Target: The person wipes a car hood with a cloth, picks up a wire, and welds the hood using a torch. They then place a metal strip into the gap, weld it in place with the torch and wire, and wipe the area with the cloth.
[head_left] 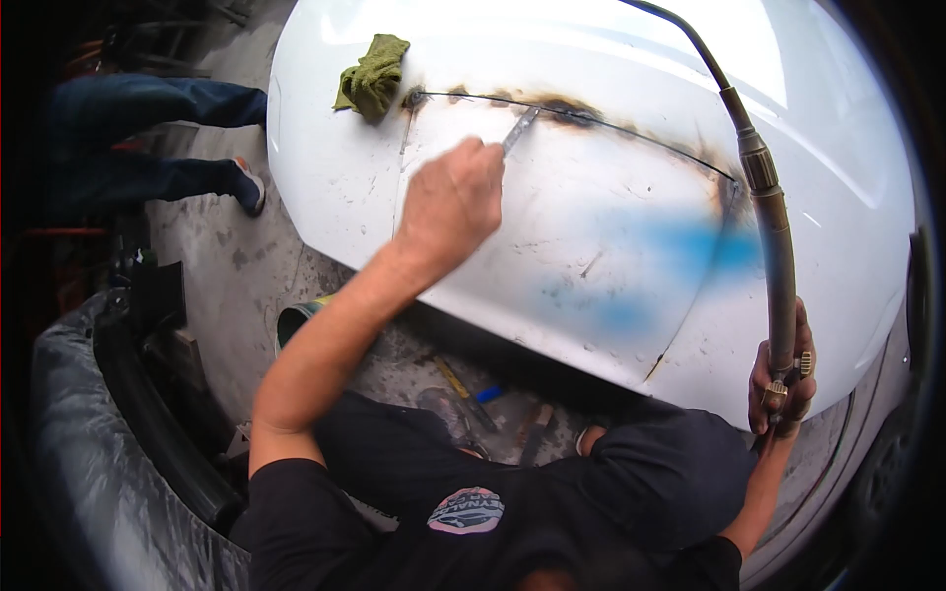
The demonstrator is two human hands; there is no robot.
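Note:
My left hand (455, 202) is closed around a narrow flat-bladed metal tool (520, 130). The tool's tip touches or hovers just at the dark seam (641, 138) in a white car hood (473, 281), beside a brown and black scorch mark (567, 108). At the right, my right hand (786, 389) wraps around the lower end of a gas welding torch (776, 246), near its brass valve knobs. The torch stands roughly upright in view, its thin bent neck reaching over the hood. No flame shows in the frame; the torch tip is out of view.
A crumpled green cloth (372, 79) lies on the hood's far left. Another person's legs (187, 177) are at the left. Plastic-wrapped car parts (108, 443) stand at lower left. Hand tools (461, 384) and a green-rimmed container (296, 320) are on the floor below the hood.

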